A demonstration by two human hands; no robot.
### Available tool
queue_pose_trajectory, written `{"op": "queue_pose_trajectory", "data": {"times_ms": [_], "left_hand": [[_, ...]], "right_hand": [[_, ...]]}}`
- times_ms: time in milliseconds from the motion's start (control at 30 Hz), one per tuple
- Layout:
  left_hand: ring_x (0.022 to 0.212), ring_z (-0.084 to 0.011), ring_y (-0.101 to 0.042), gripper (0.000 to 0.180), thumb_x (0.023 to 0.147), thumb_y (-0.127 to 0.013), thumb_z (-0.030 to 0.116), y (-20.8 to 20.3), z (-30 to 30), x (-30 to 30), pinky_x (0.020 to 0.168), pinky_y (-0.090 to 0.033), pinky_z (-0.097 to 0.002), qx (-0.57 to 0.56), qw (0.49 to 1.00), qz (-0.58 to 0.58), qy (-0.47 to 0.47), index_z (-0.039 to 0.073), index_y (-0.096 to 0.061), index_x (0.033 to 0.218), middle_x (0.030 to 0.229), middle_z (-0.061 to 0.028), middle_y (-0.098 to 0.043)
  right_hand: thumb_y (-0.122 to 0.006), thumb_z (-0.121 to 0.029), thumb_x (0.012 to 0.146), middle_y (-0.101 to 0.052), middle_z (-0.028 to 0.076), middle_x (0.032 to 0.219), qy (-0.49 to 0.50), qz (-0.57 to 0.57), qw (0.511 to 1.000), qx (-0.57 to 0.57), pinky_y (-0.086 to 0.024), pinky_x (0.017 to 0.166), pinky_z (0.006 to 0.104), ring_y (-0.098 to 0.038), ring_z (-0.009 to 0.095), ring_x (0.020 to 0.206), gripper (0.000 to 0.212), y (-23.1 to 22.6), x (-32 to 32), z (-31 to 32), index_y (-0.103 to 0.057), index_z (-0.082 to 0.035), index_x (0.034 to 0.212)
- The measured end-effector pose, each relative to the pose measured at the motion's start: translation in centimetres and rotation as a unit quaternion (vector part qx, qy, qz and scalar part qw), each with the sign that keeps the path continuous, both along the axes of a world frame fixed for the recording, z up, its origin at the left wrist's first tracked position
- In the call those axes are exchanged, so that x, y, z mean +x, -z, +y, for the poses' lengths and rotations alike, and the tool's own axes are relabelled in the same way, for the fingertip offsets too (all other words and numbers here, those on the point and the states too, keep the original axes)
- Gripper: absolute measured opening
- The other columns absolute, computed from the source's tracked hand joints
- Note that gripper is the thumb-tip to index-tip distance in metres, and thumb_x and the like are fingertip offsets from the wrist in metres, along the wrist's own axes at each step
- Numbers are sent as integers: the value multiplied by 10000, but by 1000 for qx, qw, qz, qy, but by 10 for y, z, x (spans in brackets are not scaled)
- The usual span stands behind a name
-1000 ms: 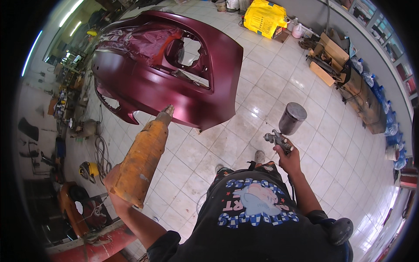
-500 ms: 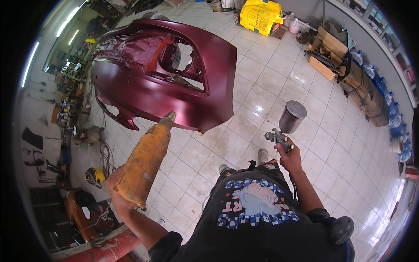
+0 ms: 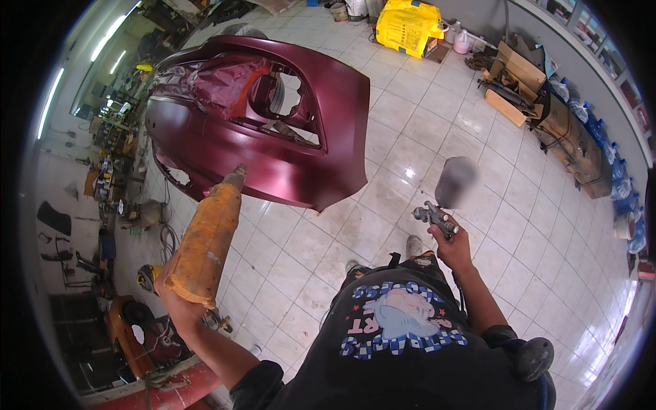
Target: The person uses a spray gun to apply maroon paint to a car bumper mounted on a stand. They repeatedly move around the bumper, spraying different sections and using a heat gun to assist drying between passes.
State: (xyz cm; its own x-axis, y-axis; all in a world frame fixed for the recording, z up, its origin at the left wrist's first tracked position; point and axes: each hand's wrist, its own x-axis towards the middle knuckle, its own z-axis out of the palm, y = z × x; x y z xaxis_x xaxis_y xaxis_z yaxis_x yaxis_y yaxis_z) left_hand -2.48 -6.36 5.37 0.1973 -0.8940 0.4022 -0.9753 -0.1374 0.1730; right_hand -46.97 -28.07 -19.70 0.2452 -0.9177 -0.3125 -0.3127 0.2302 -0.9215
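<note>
Swung the orange blower [image 3: 205, 246] a little left since just before, with the left hand [image 3: 179, 307] wrapped round it and the right hand [image 3: 454, 247] closed on the spray gun [image 3: 433, 216], so sweep slow and even, never bumping the dark red car bumper [image 3: 287, 160] just ahead of the left hand.

Along the grey wall [image 3: 581, 76], a yellow bag [image 3: 408, 27], pink jug [image 3: 462, 42], cardboard box [image 3: 506, 107] and blue bottles [image 3: 620, 188].

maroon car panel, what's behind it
Through gaps in the maroon car panel, pale floor tiles show; past its far edge, part of a grey rounded thing. Whatever the solid parts cover cannot be seen.
</note>
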Motion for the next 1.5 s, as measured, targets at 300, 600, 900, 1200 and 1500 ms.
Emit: {"op": "queue_pose_trajectory", "data": {"times_ms": [300,600,900,1200,1500], "left_hand": [[814,-244,-703,372,706,-767,198,4,4,10,737,-528,-350,-32,995,93,12,-34,-666,979,897,-118,-709],[851,-186,-672,419,711,-785,200,9,11,27,772,-523,-339,-57,992,106,30,-55,-653,1017,936,-109,-703],[894,-302,-700,450,716,-788,217,14,14,36,807,-523,-380,-77,995,56,35,-52,-654,1050,962,-148,-710],[934,-293,-703,494,725,-785,270,19,18,49,840,-521,-371,-52,998,5,42,-54,-663,1077,1009,-154,-721],[741,-386,-660,476,691,-782,350,18,5,30,678,-509,-417,-106,989,96,42,-30,-663,952,861,-177,-677]], "right_hand": [[-688,-180,962,-732,66,1040,16,-17,1000,18,-506,812,266,-614,92,878,451,-4,2,2,-598,-33,1379],[-684,-157,966,-728,80,1084,18,-16,1000,-11,-506,849,272,-622,99,924,453,-2,5,8,-586,-15,1384],[-686,-123,964,-715,47,1041,33,-20,999,2,-503,823,265,-603,89,887,455,-7,14,12,-583,-25,1396],[-670,-143,980,-713,33,934,25,-13,999,-33,-419,555,248,-522,54,609,451,-1,26,15,-563,-46,1408],[-695,-125,960,-724,57,996,25,7,1000,-7,-511,818,274,-618,95,879,458,-9,28,18,-589,-36,1396]]}}
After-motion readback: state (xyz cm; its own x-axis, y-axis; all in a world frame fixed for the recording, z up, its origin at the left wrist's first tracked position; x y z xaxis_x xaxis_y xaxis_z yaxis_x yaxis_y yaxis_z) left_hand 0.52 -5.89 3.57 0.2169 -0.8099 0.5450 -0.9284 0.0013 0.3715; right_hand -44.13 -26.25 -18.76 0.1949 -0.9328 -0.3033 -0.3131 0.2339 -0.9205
